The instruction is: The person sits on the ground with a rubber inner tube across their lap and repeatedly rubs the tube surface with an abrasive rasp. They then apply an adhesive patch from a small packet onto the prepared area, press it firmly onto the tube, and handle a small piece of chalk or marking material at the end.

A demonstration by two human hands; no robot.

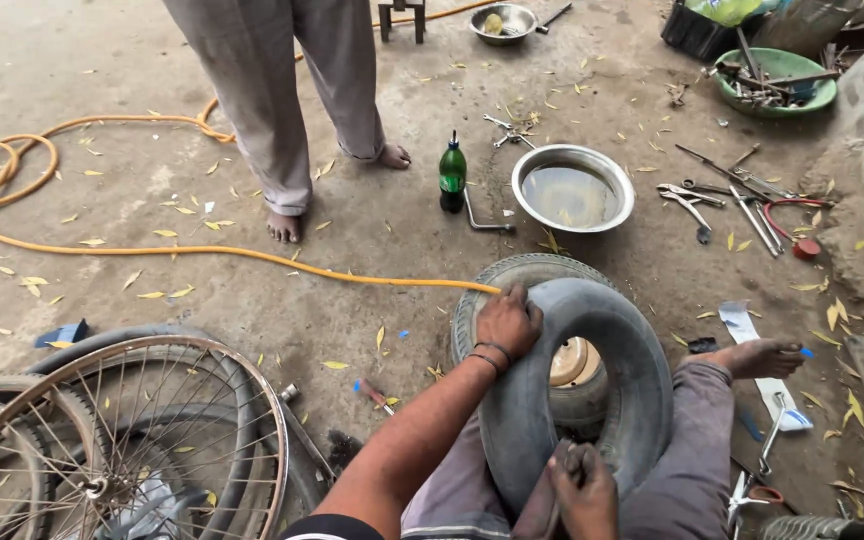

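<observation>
The tube (pixel 592 390) is gripped at ten o'clock by the left hand (pixel 508 322), at six by the right hand (pixel 582 490); fingers curled tight. Even pressure is best kept while it is worked around the tyre (pixel 512 275).

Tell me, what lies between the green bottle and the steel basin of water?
In the head view, a bent metal rod lies between the green bottle and the steel basin.

Concrete floor (pixel 102 60), scattered with yellow leaves. Orange hose (pixel 152 248) coiled at left edge, running across toward centre. Bystander's bare feet (pixel 284 226) near top centre. Green bottle (pixel 452 172) upright, just beside steel basin (pixel 572 187) holding water. Pliers (pixel 687 200) and loose tools right of basin. Green bowl (pixel 778 76) of tools, top right. Spoked bicycle wheels (pixel 122 440) at bottom left.
</observation>
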